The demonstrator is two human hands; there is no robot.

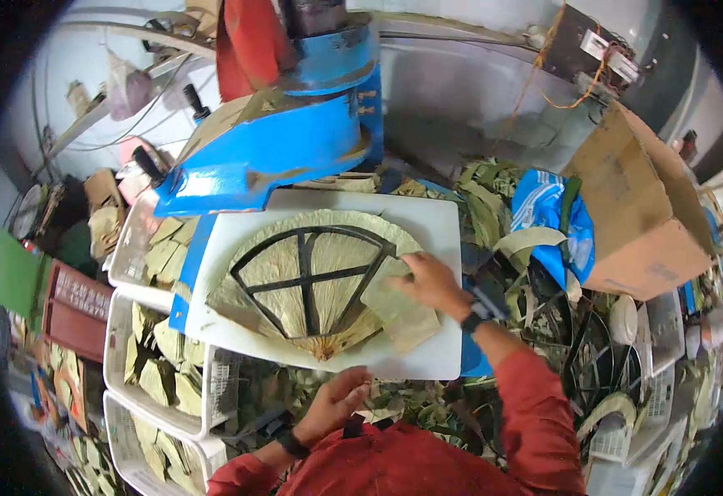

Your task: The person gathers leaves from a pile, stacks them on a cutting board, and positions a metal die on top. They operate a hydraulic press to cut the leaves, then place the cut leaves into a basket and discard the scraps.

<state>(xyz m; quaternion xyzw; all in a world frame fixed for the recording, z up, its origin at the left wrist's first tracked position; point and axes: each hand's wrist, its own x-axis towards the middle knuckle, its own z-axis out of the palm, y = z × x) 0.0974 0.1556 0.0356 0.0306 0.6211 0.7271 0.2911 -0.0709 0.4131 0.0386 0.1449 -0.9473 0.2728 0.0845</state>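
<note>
A dried, pleated leaf lies spread like a fan on a white cutting board. Resting on top of it is a black fan-shaped cutting die with crossing bars. My right hand is at the die's right side, its fingers closed on a flat pale-green leaf piece. That piece overlaps the die's right edge and the board. Below the board's front edge, close to my body, my left hand hovers with its fingers loosely bent and nothing visible in them.
The blue press head overhangs the board's back left. White baskets of cut leaf pieces stand on the left. At the right are a cardboard box, a blue plastic bag and leaf scraps. More scraps lie below the board.
</note>
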